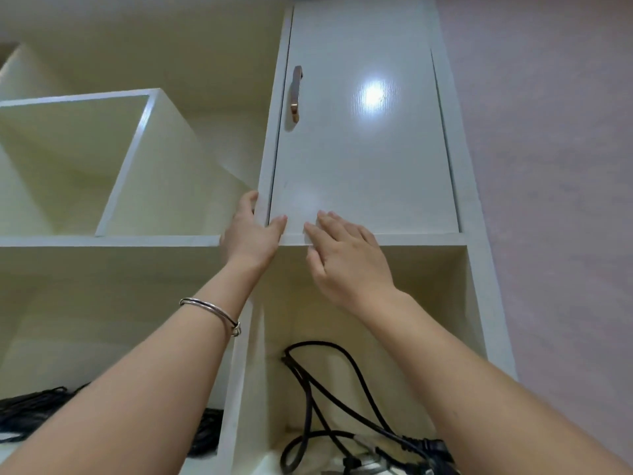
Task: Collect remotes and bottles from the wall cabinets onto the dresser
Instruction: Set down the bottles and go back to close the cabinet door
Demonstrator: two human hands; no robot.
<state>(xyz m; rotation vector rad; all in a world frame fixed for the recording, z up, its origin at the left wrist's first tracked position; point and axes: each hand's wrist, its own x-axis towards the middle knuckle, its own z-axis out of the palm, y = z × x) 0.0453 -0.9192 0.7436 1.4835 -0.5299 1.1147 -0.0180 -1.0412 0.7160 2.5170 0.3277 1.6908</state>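
Both hands up at the shut cabinet door (363, 138): left hand (251, 234) fingers hooked round its lower-left edge, right hand (346, 255) flat, open, empty; black cables (329, 389) in the cubby below.

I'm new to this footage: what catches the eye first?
Both hands reach up to the closed white cabinet door: the left hand at its lower left corner, the right hand on its bottom edge. Black cables coil in the open compartment below.
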